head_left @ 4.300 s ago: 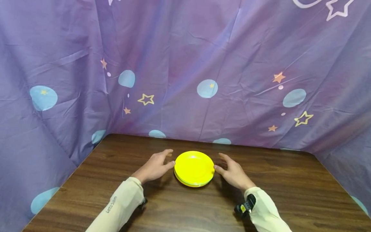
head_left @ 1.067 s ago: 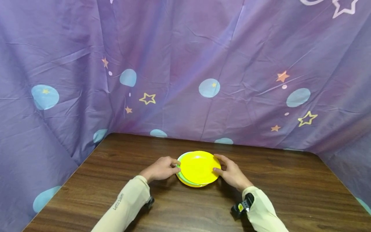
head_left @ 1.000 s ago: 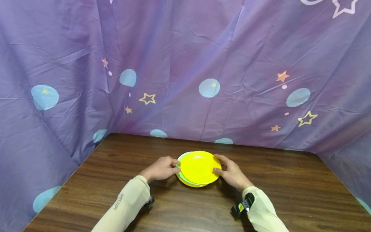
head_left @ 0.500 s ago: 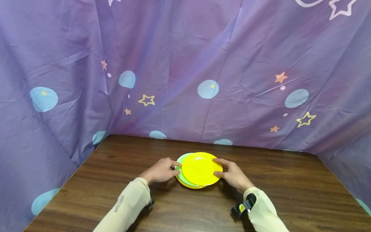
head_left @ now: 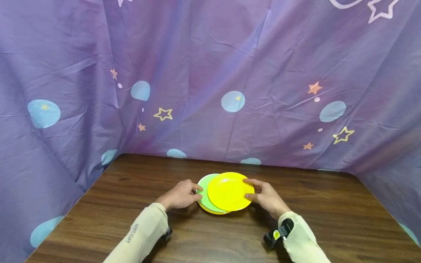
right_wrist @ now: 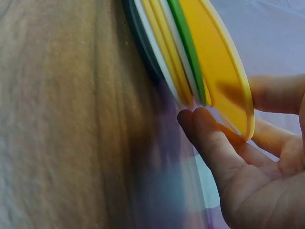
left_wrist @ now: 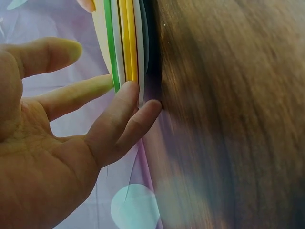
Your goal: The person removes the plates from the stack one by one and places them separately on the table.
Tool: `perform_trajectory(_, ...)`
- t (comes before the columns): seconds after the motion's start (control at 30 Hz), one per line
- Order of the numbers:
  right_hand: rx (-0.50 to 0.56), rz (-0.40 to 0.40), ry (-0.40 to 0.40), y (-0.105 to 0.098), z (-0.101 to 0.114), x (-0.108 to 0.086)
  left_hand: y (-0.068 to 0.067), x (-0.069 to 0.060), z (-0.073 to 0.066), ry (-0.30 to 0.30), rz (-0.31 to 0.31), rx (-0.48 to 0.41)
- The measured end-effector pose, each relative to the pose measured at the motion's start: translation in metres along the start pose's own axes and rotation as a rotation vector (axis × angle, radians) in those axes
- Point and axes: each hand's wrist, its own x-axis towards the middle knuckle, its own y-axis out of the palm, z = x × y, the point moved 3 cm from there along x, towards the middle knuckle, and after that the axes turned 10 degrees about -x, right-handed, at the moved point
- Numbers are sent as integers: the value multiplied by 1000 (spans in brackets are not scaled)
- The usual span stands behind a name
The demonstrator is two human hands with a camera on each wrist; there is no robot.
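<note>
Top plate (head_left: 231, 191): yellow, apparently plastic; smooth, glossy, bright highlight near far rim.
Green plate (head_left: 205, 200): plastic-looking, smooth.
Yellow rims (left_wrist: 127, 43) below: plastic-looking, smooth.
Surface (head_left: 210, 237): dark wood or wood-look, streaked grain, low sheen.
Backdrop (head_left: 204, 62): printed cloth, creased, faint sheen.
Sleeves (head_left: 138, 233): cloth, matt; left one lettered.
Wrist device (head_left: 271, 239): black, plastic-looking.

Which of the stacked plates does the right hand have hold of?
The top yellow plate: the right hand pinches its rim. It alone juts out toward that hand, tilted up from the green plate directly beneath.
</note>
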Motion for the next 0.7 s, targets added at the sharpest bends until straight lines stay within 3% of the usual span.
perform_trajectory(0.3, 123, 1, 49, -13, -4, -2, 1, 1, -3, 18, -8, -7)
perform_trajectory(0.7, 208, -27, 88, -21, -12, -6, 1, 1, -3, -10, -12, -10)
